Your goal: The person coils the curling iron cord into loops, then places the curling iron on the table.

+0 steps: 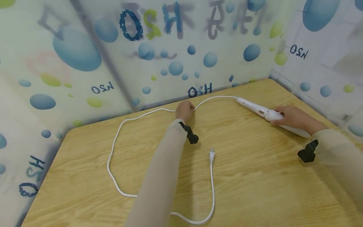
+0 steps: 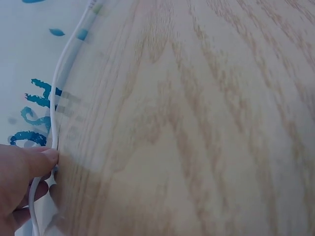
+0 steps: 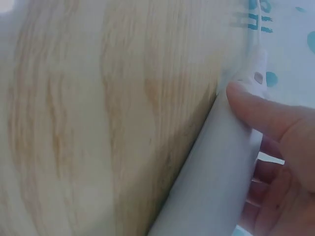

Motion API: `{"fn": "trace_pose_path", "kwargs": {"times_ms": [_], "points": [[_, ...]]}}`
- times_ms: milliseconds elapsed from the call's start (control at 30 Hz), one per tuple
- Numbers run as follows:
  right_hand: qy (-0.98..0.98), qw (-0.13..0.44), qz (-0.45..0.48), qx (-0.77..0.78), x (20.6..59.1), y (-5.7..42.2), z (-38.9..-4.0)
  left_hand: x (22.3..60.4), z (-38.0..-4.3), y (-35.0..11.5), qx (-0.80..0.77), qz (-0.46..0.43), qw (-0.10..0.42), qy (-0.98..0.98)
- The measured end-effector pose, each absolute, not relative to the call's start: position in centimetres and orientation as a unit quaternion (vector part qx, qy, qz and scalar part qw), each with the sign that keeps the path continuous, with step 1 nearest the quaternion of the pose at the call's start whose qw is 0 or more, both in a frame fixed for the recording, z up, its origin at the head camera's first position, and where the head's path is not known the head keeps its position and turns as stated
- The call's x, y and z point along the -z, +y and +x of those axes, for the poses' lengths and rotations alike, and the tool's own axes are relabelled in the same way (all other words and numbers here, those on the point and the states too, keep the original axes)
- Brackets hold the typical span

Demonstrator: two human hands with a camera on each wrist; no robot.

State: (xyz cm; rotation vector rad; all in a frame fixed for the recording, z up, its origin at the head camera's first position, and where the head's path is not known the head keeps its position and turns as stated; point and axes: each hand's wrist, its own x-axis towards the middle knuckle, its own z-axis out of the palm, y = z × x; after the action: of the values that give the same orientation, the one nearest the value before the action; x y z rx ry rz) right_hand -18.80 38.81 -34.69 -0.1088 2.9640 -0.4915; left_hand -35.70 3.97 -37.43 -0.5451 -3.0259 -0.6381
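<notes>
My left hand (image 1: 185, 111) pinches the white power cord (image 1: 216, 96) near the table's back edge. In the left wrist view the cord (image 2: 53, 98) passes between the thumb (image 2: 42, 161) and the fingers beneath. At the right, my right hand (image 1: 293, 118) grips a long white wand-shaped electric appliance (image 1: 253, 106) around its middle. Its slim end, with a small oval control, points toward the back and joins the cord. The right wrist view shows the thumb across the smooth, wider body (image 3: 206, 167), fingers curled round the far side.
The cord loops left across the wooden table (image 1: 249, 176), passes under my left forearm and ends in a two-pin plug (image 1: 212, 156) near the middle. A wall covering (image 1: 158, 69) with blue and green dots borders the table's back and sides.
</notes>
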Motion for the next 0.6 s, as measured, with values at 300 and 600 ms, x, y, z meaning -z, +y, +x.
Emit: {"fn": "trace_pose_path", "kwargs": {"times_ms": [300,600], "points": [[0.988,0.041,-0.041,0.140,34.8,38.2,-18.9,36.5,-35.5,3.0,0.237,-0.181,0.041,-0.953],[0.975,-0.072,-0.070,0.200,33.3,37.3,-20.0,33.6,-34.3,1.0,0.336,-0.213,-0.004,-0.918]]}}
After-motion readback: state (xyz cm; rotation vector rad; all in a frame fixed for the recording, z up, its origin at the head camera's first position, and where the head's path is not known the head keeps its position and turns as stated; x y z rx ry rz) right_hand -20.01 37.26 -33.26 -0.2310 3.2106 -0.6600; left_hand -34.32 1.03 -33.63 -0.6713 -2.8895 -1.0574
